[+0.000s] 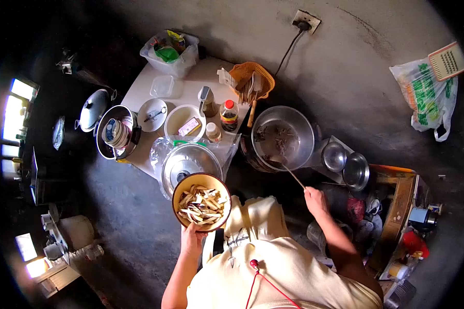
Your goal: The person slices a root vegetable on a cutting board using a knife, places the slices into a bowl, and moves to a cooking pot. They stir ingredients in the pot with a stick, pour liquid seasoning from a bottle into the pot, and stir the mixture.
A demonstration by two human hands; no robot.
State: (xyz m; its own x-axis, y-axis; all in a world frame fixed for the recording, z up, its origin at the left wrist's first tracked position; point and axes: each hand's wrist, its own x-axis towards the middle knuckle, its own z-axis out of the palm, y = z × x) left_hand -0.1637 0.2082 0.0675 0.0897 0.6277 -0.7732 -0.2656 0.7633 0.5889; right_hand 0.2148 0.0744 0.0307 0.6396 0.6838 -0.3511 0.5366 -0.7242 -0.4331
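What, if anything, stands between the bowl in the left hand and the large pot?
Nothing visible stands between the bowl and the pot. The metal lid lies left of that path, and the utensil held by the right hand crosses the pot's near rim.

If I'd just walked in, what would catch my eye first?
Probably the bowl of pale cut strips in the left hand, near the middle. To its right, the right hand holds a stick reaching into a metal pot. A plastic bag hangs at upper right against the wall.
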